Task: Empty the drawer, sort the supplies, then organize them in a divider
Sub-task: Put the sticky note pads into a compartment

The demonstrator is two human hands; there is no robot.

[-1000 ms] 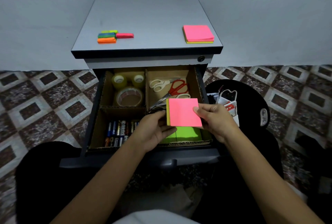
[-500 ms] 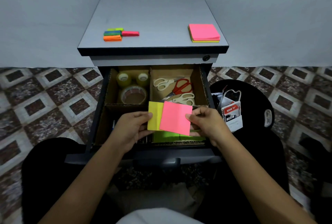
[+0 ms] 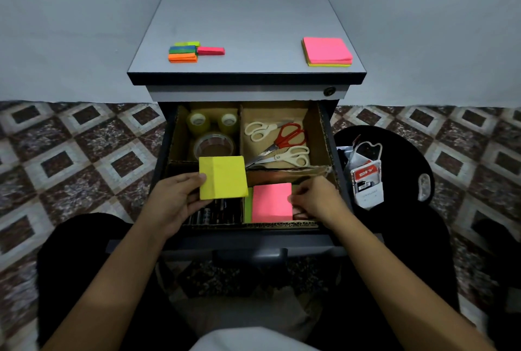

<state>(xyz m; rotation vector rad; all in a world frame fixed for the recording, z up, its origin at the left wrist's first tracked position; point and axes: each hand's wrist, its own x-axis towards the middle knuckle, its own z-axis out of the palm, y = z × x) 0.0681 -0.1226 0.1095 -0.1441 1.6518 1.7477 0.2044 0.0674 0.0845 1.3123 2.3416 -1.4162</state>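
Observation:
The open drawer holds a cardboard divider (image 3: 324,136) with four compartments. My left hand (image 3: 172,204) holds a yellow sticky-note pad (image 3: 222,177) above the front left compartment, where several batteries (image 3: 214,214) lie. My right hand (image 3: 313,200) pinches the right edge of a pink sticky-note pad (image 3: 272,202) that sits in the front right compartment on top of a green pad (image 3: 248,208). Tape rolls (image 3: 214,132) fill the back left compartment. Three pairs of scissors (image 3: 284,140) lie in the back right one.
On the cabinet top (image 3: 245,18) lie a pink-and-yellow note stack (image 3: 327,50) at the right and small coloured flag pads (image 3: 187,52) at the left. A black stool (image 3: 400,153) with a card holder (image 3: 366,181) stands right of the drawer. Patterned floor tiles surround everything.
The pads have been split apart: my right hand lowered the pink pad into the front right compartment, while my left hand carried the yellow pad to the left and slightly up.

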